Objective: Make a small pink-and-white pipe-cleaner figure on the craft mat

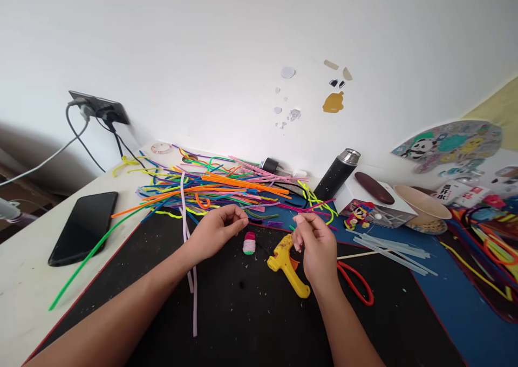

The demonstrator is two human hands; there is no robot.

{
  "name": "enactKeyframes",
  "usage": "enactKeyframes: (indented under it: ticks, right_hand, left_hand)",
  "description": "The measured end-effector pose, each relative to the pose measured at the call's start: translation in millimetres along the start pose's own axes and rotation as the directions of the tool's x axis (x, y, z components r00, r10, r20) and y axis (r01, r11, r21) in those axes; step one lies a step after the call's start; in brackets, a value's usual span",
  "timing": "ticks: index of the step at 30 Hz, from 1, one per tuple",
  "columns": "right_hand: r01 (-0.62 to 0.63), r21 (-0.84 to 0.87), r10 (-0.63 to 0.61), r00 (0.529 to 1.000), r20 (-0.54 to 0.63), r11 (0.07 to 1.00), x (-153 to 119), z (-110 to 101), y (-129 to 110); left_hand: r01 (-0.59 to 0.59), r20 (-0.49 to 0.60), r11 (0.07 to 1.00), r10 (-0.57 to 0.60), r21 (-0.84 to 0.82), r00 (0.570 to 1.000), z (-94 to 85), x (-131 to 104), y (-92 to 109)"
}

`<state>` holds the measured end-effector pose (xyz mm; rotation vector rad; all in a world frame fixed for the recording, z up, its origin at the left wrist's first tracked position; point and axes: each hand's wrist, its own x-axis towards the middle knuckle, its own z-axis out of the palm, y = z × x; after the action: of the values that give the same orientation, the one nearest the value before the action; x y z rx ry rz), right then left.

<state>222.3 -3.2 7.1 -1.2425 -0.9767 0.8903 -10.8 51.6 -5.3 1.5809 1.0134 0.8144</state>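
My left hand (218, 231) is closed in a pinch over the black mat (238, 324), with what it may hold too small to make out. To its right lies a small pink and red wound piece (249, 243) with a green end. My right hand (318, 245) is also pinched, beside a yellow glue gun (289, 270); its fingertips hide anything between them. Pale lilac pipe cleaners (195, 302) pass beneath my left wrist. A red pipe cleaner loop (358, 283) lies right of my right wrist.
Many coloured pipe cleaners (226, 182) are heaped along the wall. A phone (84, 228) lies at left. At the back right stand a black thermos (338, 174) and a box (399, 211), with glue sticks (392, 252) before them.
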Motion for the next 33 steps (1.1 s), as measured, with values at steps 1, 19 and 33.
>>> enactKeyframes:
  ticks: [1,19,33]
  right_hand:
    - [-0.007,0.031,0.008,1.000,-0.029,0.999,2,-1,-1]
    - [-0.103,-0.463,0.121,0.993,0.009,0.880,-20,-83,-41]
    - [0.260,-0.685,0.125,0.880,0.458,0.681,-33,-47,-29]
  left_hand:
    - [-0.001,-0.011,1.000,0.000,-0.005,1.000,0.7,0,-1]
    - [0.029,-0.063,0.999,-0.027,0.032,0.998,7.9,-3,-5]
    - [0.088,-0.176,0.995,-0.077,0.055,0.981,4.2,2,-12]
